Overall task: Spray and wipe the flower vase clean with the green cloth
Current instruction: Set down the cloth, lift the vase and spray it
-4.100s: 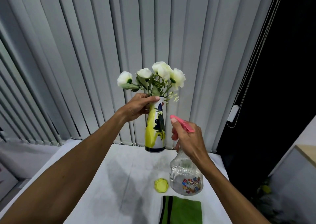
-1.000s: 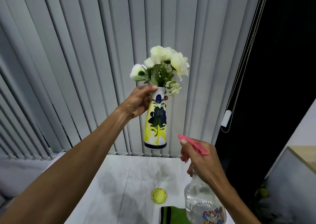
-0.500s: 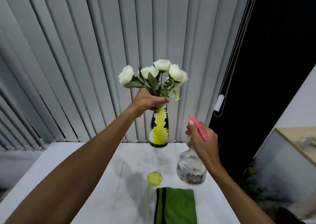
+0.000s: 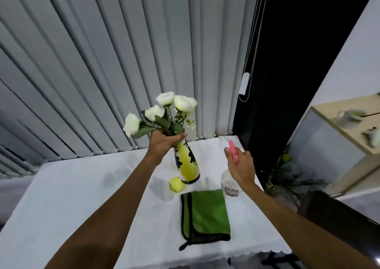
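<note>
Spray step seemingly at its end, wipe not begun: cloth [image 4: 205,215] flat and folded on table [image 4: 82,196], untouched. L hand [image 4: 163,143] fingers curled tight round vase [image 4: 187,161] neck, just under the flowers [image 4: 164,112], thumb and index wrapped over the rim; full closed grip. Vase tilted a bit, top leaning left twd the hand, base at or just above the table; contact w/ table can't be told. Yellow cap [image 4: 176,184] just beside vase base, on its left. R hand [image 4: 240,166] fingers closed round neck of spray bottle [image 4: 229,183], index tip laid along the pink trigger [image 4: 233,151], not clearly squeezing; nozzle pointing roughly twd back of table rather than squarely at vase. Bottle body mostly hidden under the palm, bottom showing just right of cloth's far corner, prob. resting on table or close to it. L wrist bent down, forearm running straight out from lower left, elbow well extended. R wrist fairly flat, palm down over bottle, forearm coming in from lower right. Next, by judgement: let go of bottle once upright and stable, bring R hand back to cloth just nearer the body, pinch it up, keep L grip firm on neck so vase doesn't tip while being rubbed. Risk: wet glaze slippery, flowers top-heavy, bottle near the table's right edge.
</note>
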Demonstrator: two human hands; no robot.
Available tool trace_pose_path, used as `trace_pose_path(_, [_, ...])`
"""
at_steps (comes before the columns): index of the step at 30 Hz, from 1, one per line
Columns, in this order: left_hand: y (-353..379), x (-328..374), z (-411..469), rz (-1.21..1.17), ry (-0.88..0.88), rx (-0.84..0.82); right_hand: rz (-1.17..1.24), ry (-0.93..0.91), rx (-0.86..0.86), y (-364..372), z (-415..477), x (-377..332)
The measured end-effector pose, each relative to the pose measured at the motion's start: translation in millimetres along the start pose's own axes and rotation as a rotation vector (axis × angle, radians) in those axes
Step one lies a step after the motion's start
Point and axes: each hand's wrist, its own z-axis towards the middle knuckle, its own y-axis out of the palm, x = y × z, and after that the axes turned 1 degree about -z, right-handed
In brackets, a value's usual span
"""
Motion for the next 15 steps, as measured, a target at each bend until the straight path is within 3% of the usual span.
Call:
trace_pose_path(3, [-2.3,-18.4,-7.7,0.011,-0.013,0.041,-0.114,0.100,-0.034,8.0,2.6,28.9])
trace_pose_path(15, [-20.6,-47.1,-20.6,0.013,-0.057,0.213,-0.135,0.004,-0.066,38.3,3.6,98.9])
